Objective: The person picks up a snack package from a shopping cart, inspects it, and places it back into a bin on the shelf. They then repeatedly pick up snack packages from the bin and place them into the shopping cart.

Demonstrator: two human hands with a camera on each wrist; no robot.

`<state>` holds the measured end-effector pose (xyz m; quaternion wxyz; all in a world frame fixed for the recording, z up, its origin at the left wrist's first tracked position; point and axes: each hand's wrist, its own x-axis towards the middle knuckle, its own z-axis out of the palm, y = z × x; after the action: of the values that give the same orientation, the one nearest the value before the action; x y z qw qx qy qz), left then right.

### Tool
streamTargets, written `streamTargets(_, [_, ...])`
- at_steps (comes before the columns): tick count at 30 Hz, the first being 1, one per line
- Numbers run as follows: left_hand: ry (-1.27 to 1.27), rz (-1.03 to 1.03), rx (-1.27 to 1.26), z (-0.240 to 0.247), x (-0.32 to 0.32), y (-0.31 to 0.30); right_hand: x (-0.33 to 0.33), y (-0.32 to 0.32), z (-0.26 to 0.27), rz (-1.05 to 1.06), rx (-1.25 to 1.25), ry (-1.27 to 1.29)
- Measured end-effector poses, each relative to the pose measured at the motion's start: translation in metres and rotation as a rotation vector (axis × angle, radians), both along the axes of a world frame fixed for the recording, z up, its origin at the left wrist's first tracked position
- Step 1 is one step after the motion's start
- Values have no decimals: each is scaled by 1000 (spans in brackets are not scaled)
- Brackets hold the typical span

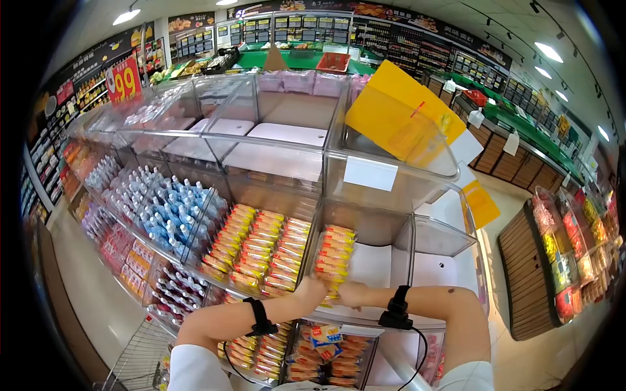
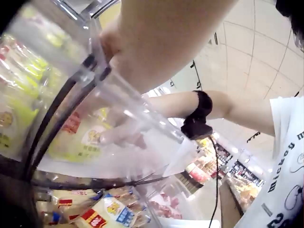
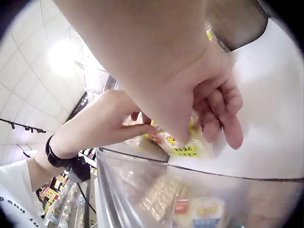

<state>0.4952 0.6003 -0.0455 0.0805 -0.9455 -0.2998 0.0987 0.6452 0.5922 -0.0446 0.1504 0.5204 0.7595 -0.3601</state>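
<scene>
In the head view, a row of yellow-and-red wrapped snack packets (image 1: 336, 251) runs along the left side of a clear plastic bin. Both hands meet at the front end of this row. My left hand (image 1: 310, 294) pinches the left end of the front packet (image 3: 178, 146) between thumb and fingers. On its other end, my right hand (image 3: 209, 107) holds the same packet, fingers curled and thumb against the wrapper. From the left wrist view, the packet (image 2: 78, 137) shows blurred through the bin's clear front wall, which partly hides the left hand.
Left of this bin, another bin holds several rows of similar packets (image 1: 257, 251). Blue-capped bottles (image 1: 176, 208) stand farther left. Clear dividers (image 1: 412, 251) and the front wall (image 3: 137, 164) enclose the hands' space. Below are biscuit packs (image 1: 326, 342). A yellow board (image 1: 404, 117) leans behind.
</scene>
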Motion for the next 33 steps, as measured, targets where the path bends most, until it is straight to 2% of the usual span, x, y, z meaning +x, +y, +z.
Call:
streamTargets(2, [117, 20, -98, 7, 4, 4, -1, 0, 0, -34, -23, 31])
streamTargets(5, [108, 7, -205, 7, 3, 14, 1, 1, 3, -39, -92, 38])
streamTargets(8, [-191, 13, -63, 5, -3, 7, 2, -1, 10, -52, -177, -3])
streamTargets(10, [-150, -37, 32, -8, -3, 7, 3, -5, 20, -66, -227, 31])
streamTargets(11, [-129, -62, 80, -11, -3, 6, 3, -4, 9, -99, -302, 3])
streamTargets(13, [-77, -32, 75, -10, 1, 3, 6, 3, -30, -168, -446, -56])
streamTargets(17, [-10, 70, 157, -25, 12, 5, 9, 12, -42, -129, -641, 16])
streamTargets(19, [22, 60, 129, -24, 12, 8, 10, 15, -43, -114, -663, 21])
streamTargets(23, [69, 42, 86, -17, 12, 6, 11, 16, -50, -108, -658, -1])
streamTargets(26, [0, 30, 23, -17, 8, 7, 13, 13, -46, -99, -568, -28])
streamTargets(29, [-80, -48, -7, 8, 1, 2, 18, 5, -35, -142, -466, -42])
streamTargets(30, [-109, -70, 52, 16, -1, 3, 19, 3, -36, -165, -441, -54])
streamTargets(33, [-451, 9, -17, 66, -27, -12, 19, -6, -33, -188, -349, -63])
